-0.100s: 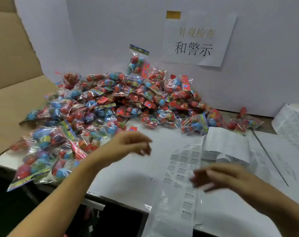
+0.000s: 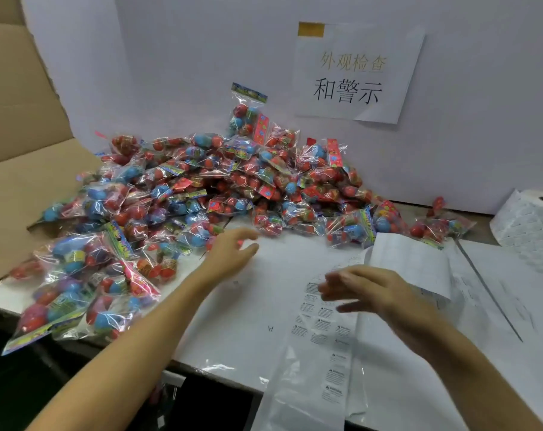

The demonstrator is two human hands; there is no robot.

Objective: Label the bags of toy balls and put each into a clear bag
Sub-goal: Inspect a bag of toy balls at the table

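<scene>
A big pile of clear bags of red and blue toy balls [image 2: 220, 188] covers the far left half of the white table [image 2: 239, 331]. My left hand [image 2: 229, 256] hovers open at the pile's near edge, fingers loosely bent, holding nothing. A long strip of warning labels [image 2: 323, 325] runs from the table's middle down over the front edge, over clear plastic [image 2: 295, 393]. My right hand [image 2: 373, 290] is over the strip's upper part, blurred, fingers spread; I cannot tell whether it touches the strip.
A roll of labels [image 2: 531, 216] stands at the far right. A folded white sheet [image 2: 410, 259] lies behind my right hand. A cardboard flap [image 2: 24, 169] rises at the left. A white wall with a paper sign [image 2: 354, 73] closes the back.
My left hand has moved slightly toward the pile and its fingers have spread. My right hand has lifted a little over the label strip.
</scene>
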